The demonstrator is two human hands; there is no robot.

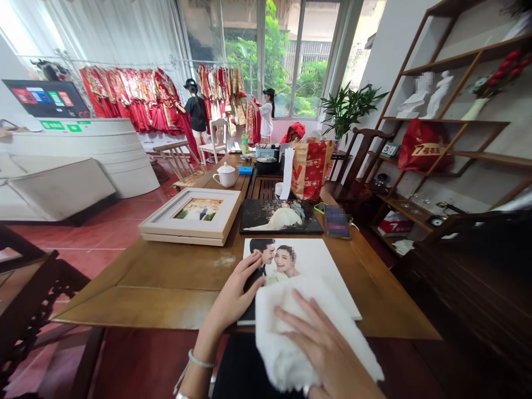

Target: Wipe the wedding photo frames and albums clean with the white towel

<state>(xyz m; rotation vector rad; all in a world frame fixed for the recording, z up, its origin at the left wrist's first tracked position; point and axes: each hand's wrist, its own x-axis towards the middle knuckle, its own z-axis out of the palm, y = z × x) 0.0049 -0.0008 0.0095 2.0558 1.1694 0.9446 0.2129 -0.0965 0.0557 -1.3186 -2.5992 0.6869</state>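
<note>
A photo panel [328,266] showing a couple lies near the front edge of the wooden table. My left hand [238,291] rests on its left side, fingers stretched out and holding nothing. Over the panel's lower right part lies a bunched white cloth [272,327], which overhangs the table edge. My right hand [318,335] presses on this cloth with its fingers spread and slightly bent, keeping hold of it. The cloth hides part of the picture. Just beyond the panel lies a dark photo panel [251,213] with a white gown, beside a white-framed photo [233,213].
A phone [337,221] with a cable lies at the right of the table [166,277]. Farther back are a lidded white cup [226,175], a paper bag [310,169] and a black pot [266,165]. Two people stand by racks of red garments [137,100]. Shelves [457,119] line the right.
</note>
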